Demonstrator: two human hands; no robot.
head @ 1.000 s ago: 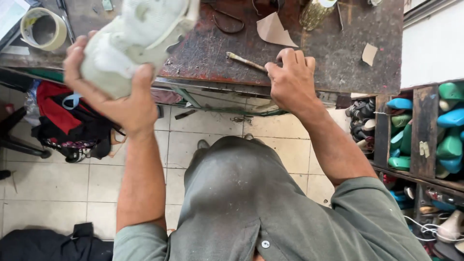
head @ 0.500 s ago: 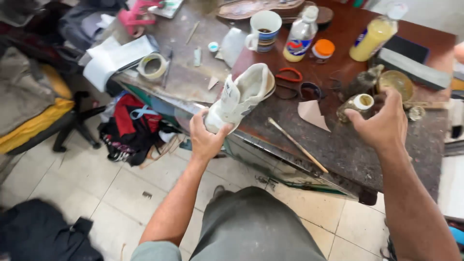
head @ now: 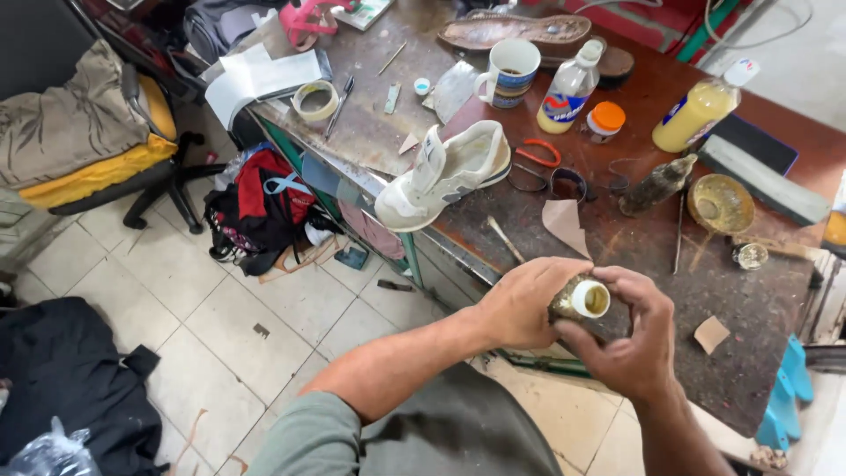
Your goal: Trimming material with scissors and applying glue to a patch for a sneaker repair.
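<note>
Both of my hands meet in front of me over the near edge of a worn brown workbench. My left hand wraps the body of a small grimy bottle with a white open neck. My right hand grips the same bottle from the right, fingers curled at its neck. A white sneaker lies on its side at the bench's front edge, left of my hands and apart from them.
On the bench stand a mug, a clear plastic bottle, a yellow bottle, an orange-lidded jar, a tape roll, a brass dish and scattered tools. An office chair and bags sit on the tiled floor.
My left hand has let go of the white sneaker, which now lies on the bench. My right hand brought the small bottle in, and both hands now hold it.
</note>
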